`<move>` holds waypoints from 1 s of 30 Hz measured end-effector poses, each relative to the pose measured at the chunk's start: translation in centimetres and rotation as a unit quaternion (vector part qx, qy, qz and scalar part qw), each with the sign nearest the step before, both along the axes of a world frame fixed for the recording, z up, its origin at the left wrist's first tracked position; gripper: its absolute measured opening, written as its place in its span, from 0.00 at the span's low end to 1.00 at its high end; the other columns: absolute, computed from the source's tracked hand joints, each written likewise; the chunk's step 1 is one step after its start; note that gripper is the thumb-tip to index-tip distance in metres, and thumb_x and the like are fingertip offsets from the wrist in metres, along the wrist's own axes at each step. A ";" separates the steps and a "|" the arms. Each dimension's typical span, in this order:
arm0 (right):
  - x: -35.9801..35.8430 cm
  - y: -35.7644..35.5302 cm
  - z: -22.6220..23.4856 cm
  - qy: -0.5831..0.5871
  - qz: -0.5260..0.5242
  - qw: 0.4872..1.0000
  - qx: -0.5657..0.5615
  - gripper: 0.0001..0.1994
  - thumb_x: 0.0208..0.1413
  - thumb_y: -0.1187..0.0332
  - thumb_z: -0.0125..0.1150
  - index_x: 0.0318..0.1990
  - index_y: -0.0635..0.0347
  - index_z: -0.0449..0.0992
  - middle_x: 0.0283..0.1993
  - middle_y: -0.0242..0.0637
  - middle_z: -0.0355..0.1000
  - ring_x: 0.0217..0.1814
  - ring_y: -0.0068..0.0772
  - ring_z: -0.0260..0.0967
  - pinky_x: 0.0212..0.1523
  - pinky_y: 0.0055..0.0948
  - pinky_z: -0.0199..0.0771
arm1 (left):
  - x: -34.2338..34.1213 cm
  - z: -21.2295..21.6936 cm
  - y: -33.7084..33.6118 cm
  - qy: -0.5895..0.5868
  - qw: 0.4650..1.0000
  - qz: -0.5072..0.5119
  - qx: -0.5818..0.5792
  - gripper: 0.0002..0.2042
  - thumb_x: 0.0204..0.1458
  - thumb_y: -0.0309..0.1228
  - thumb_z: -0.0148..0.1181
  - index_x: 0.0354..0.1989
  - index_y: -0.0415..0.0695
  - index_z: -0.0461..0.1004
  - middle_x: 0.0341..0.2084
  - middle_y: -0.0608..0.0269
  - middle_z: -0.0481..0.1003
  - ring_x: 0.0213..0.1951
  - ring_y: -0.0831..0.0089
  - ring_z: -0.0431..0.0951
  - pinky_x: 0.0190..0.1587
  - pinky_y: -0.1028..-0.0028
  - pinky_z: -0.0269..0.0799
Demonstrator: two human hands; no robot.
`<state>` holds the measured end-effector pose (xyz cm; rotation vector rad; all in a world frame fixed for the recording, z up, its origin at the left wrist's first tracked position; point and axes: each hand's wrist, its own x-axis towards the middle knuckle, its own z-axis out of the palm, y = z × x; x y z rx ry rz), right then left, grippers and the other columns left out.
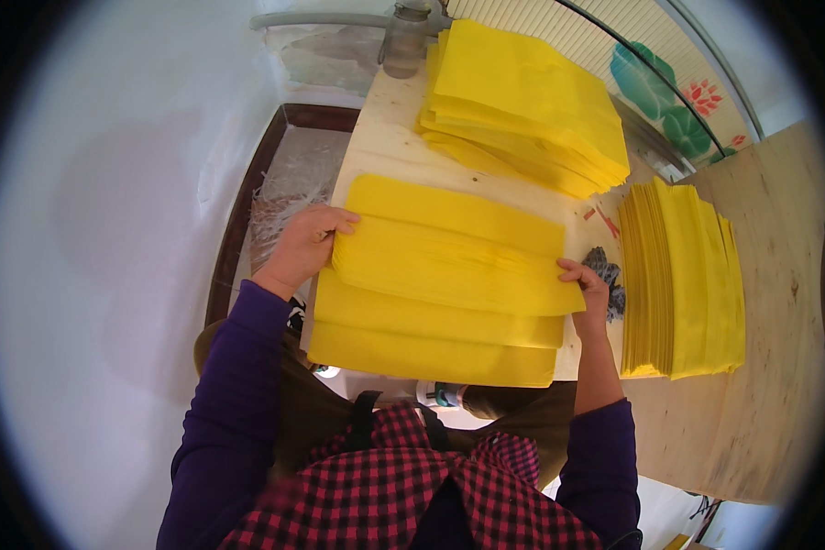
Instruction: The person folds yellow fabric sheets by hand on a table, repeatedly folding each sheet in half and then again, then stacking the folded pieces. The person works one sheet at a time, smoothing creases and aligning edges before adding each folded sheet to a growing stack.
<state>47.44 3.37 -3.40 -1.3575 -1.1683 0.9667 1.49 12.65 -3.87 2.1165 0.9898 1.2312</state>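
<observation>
Both my hands hold a long, narrow yellow strip (449,261), a folded sheet or sheets of paper or thin cloth with a creased top. My left hand (304,240) pinches its left end, thumb on top. At the right end, my right hand (590,291) has its fingers closed on the corner. Under the strip lie wider yellow sheets (431,353), spread flat at the table's near edge and showing stepped, parallel edges. Their middle is hidden by the strip.
A tall pile of flat yellow sheets (532,92) lies at the back. On the right stands a stack of folded yellow sheets (683,284). A crumpled grey cloth (603,275) and red scraps (603,220) lie between. The wooden table (380,137) bears a jar (405,41) at its far left corner.
</observation>
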 end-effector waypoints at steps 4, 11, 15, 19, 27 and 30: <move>-0.1 -0.3 0.0 0.014 0.002 1.000 -0.013 0.02 0.53 0.80 0.61 0.31 0.64 0.77 0.53 0.42 0.72 0.50 0.33 0.71 0.49 0.31 0.73 | -0.1 -0.1 -0.3 0.002 1.000 0.008 -0.004 0.09 0.41 0.13 0.57 0.28 0.42 0.73 0.34 0.58 0.80 0.36 0.59 0.78 0.41 0.69 0.74; 0.1 -0.6 -0.4 -0.005 0.019 1.000 0.002 0.03 0.52 0.82 0.60 0.31 0.64 0.77 0.53 0.41 0.72 0.50 0.32 0.71 0.50 0.30 0.73 | -0.1 -0.2 -0.1 0.005 0.998 -0.001 0.055 0.09 0.40 0.13 0.58 0.27 0.43 0.74 0.33 0.59 0.80 0.33 0.60 0.77 0.38 0.69 0.72; 0.3 -0.8 -0.7 -0.002 0.011 1.000 -0.011 0.04 0.53 0.84 0.58 0.30 0.65 0.76 0.52 0.41 0.73 0.49 0.30 0.72 0.50 0.27 0.72 | -0.5 -0.4 -0.1 0.030 0.999 -0.012 0.037 0.10 0.38 0.12 0.57 0.26 0.42 0.74 0.33 0.59 0.80 0.33 0.60 0.77 0.37 0.69 0.72; 0.2 -1.0 -0.4 -0.049 0.014 0.999 0.004 0.06 0.55 0.84 0.53 0.30 0.65 0.75 0.51 0.40 0.74 0.49 0.29 0.72 0.49 0.25 0.72 | -0.7 -0.5 -0.1 0.040 0.998 -0.002 0.046 0.09 0.37 0.12 0.57 0.25 0.42 0.76 0.33 0.59 0.80 0.33 0.60 0.77 0.37 0.69 0.72; -0.3 -1.2 0.8 -0.077 -0.015 0.997 -0.025 0.10 0.53 0.87 0.49 0.27 0.65 0.75 0.47 0.37 0.77 0.49 0.27 0.72 0.53 0.24 0.69 | -1.1 -0.2 -0.1 0.064 0.997 -0.008 0.037 0.07 0.39 0.16 0.57 0.24 0.42 0.76 0.35 0.62 0.81 0.36 0.62 0.78 0.44 0.67 0.71; -0.3 -1.2 1.0 -0.092 -0.012 0.995 -0.033 0.11 0.55 0.85 0.47 0.28 0.64 0.75 0.50 0.39 0.75 0.50 0.28 0.71 0.51 0.24 0.69 | -1.3 0.0 -0.1 0.067 0.997 -0.015 0.016 0.06 0.40 0.16 0.56 0.24 0.41 0.76 0.36 0.62 0.81 0.37 0.62 0.77 0.46 0.67 0.69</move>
